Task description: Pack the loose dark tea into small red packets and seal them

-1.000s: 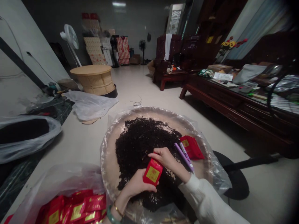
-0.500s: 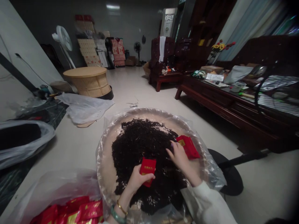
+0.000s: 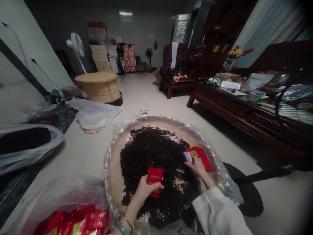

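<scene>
My left hand [image 3: 144,189] is closed around a small red packet [image 3: 155,179] with gold print, held upright over the dark heap. My right hand [image 3: 197,167] grips what looks like a light purple scoop [image 3: 187,157], partly hidden by the fingers. Just beyond that hand, a stack of red packets [image 3: 204,158] lies on the right side of the round tray [image 3: 112,176], which is lined with clear plastic. Dark, dried shreds like loose tea [image 3: 151,147] cover much of the tray beneath both hands.
A clear bag of red packets [image 3: 95,220] stands at lower left, below another bag of dark material [image 3: 26,140]. A fan base [image 3: 251,199] sits close to the tray's right. Beyond are a low wooden table [image 3: 220,106] and a round woven stand [image 3: 100,88].
My right hand has closed on the purple scoop, which now shows clearly in front of its fingers. My left hand keeps its packet. The view has shifted slightly left.
</scene>
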Demonstrator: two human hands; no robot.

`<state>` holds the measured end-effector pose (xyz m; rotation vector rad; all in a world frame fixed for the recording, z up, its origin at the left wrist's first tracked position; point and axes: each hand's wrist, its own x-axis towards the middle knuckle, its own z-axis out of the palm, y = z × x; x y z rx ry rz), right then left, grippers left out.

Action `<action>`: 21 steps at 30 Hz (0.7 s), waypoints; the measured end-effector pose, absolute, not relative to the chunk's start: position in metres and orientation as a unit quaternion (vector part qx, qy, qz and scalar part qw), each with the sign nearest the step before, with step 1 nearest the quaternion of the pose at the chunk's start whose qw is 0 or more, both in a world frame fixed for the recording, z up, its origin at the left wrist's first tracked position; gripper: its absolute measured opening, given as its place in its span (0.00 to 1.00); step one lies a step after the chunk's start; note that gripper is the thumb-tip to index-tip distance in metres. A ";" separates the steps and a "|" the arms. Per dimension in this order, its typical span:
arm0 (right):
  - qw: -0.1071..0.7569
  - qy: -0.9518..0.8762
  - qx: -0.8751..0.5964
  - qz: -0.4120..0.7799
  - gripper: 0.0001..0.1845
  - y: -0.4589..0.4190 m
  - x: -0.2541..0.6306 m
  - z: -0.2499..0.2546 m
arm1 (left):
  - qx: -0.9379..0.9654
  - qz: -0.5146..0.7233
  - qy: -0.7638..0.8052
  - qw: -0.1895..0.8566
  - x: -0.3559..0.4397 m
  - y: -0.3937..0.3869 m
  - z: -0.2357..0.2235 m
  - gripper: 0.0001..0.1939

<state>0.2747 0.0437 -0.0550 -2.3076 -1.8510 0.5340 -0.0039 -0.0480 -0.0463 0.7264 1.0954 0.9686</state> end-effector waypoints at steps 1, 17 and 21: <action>0.102 -0.619 -0.750 0.207 0.24 0.043 0.278 -0.049 | 0.315 0.436 0.490 0.686 -0.004 -0.048 -0.047 0.32; 0.150 -0.777 -0.469 0.393 0.23 -0.001 0.176 0.053 | 0.370 0.385 0.511 0.674 0.005 -0.049 -0.035 0.23; 0.154 -0.758 -0.485 0.408 0.15 -0.002 0.169 0.053 | 0.361 0.372 0.518 0.680 0.006 -0.050 -0.033 0.23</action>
